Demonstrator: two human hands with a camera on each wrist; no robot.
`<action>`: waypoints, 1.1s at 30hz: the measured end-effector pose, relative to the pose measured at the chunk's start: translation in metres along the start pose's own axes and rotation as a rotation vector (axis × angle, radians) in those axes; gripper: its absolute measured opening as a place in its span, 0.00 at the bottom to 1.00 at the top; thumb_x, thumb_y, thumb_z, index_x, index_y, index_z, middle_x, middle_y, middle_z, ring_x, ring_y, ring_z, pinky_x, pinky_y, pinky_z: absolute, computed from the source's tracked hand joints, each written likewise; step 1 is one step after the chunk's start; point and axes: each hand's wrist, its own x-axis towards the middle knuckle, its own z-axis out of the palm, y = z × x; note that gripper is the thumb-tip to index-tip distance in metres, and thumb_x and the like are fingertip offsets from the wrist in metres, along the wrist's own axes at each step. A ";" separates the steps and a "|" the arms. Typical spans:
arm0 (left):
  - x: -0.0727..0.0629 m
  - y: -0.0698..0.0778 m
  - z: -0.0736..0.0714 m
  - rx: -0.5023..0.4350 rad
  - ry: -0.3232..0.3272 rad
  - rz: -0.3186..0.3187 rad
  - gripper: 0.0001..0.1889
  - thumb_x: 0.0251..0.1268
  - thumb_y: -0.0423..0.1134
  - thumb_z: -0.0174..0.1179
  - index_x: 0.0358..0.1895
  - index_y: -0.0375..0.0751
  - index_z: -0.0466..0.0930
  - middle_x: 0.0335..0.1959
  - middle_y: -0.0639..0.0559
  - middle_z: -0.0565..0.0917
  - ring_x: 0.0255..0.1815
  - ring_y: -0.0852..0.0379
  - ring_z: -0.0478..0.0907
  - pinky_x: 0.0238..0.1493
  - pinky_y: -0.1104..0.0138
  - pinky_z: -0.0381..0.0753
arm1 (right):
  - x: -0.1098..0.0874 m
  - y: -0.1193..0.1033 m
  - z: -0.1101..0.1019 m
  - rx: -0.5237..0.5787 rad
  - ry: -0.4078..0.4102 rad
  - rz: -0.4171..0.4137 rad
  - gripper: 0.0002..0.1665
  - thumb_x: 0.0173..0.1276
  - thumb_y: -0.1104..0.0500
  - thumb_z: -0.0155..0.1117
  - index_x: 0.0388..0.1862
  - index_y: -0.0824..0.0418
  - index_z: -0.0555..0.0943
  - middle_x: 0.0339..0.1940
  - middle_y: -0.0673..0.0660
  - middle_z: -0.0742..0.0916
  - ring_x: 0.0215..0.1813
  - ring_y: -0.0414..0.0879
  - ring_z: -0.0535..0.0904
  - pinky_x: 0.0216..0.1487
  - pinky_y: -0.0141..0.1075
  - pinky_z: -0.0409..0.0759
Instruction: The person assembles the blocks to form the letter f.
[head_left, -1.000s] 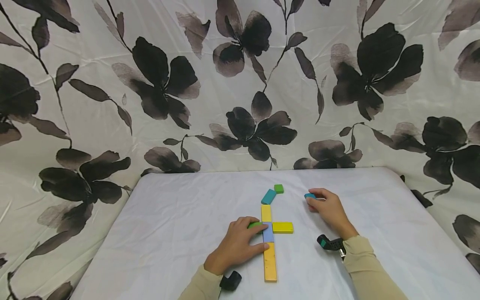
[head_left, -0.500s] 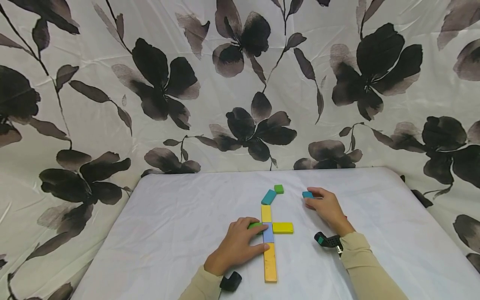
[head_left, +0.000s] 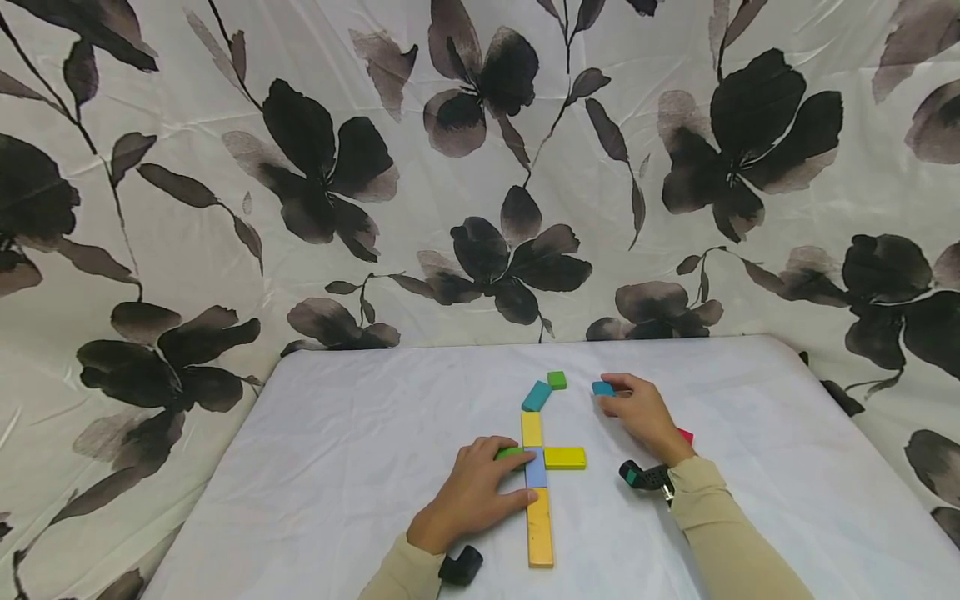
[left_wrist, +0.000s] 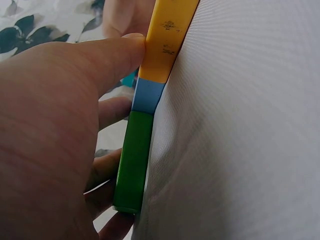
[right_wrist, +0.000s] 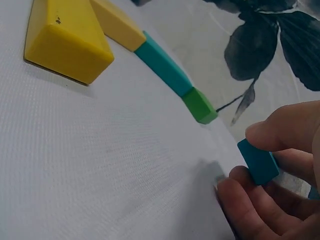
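Observation:
My right hand pinches a small teal block between thumb and fingers, right of the block row's far end. My left hand rests on the near part of the row, its thumb at the long orange block and its fingers over the blue block and the green block. A bright yellow block juts right from the blue one. Beyond it run a paler yellow block, a slanted teal block and a small green block.
A red block shows partly behind the right wrist. White cloth covers the table, and a flowered curtain hangs behind its far edge. Each wrist wears a black camera mount.
My right hand has moved left with the teal block toward the small green block, and a red block has come into sight behind its wrist. My left hand has stayed in place.

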 end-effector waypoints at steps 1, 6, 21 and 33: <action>0.000 0.000 0.000 0.002 0.000 -0.003 0.32 0.65 0.71 0.54 0.69 0.66 0.75 0.64 0.56 0.73 0.64 0.55 0.66 0.65 0.52 0.63 | 0.001 0.000 0.000 -0.008 -0.002 -0.010 0.31 0.71 0.56 0.65 0.69 0.64 0.73 0.61 0.65 0.78 0.48 0.52 0.83 0.54 0.43 0.82; -0.002 0.001 0.001 0.004 -0.012 -0.018 0.31 0.64 0.71 0.55 0.69 0.67 0.75 0.64 0.56 0.73 0.64 0.55 0.66 0.65 0.51 0.63 | 0.006 0.003 0.005 -0.052 -0.008 -0.057 0.29 0.70 0.56 0.66 0.67 0.65 0.75 0.58 0.65 0.80 0.44 0.51 0.83 0.48 0.41 0.84; 0.000 0.002 -0.002 0.005 -0.011 -0.011 0.32 0.65 0.71 0.55 0.69 0.66 0.74 0.65 0.55 0.72 0.65 0.55 0.65 0.66 0.52 0.63 | 0.017 -0.008 0.016 -0.306 0.014 -0.181 0.27 0.68 0.56 0.69 0.64 0.64 0.79 0.54 0.61 0.84 0.52 0.54 0.79 0.55 0.48 0.80; 0.000 0.002 -0.002 -0.006 -0.015 -0.006 0.31 0.65 0.70 0.56 0.69 0.66 0.74 0.65 0.55 0.72 0.65 0.54 0.65 0.66 0.52 0.63 | 0.023 -0.009 0.021 -0.333 0.012 -0.185 0.28 0.68 0.58 0.68 0.64 0.67 0.77 0.53 0.63 0.83 0.52 0.55 0.78 0.57 0.49 0.79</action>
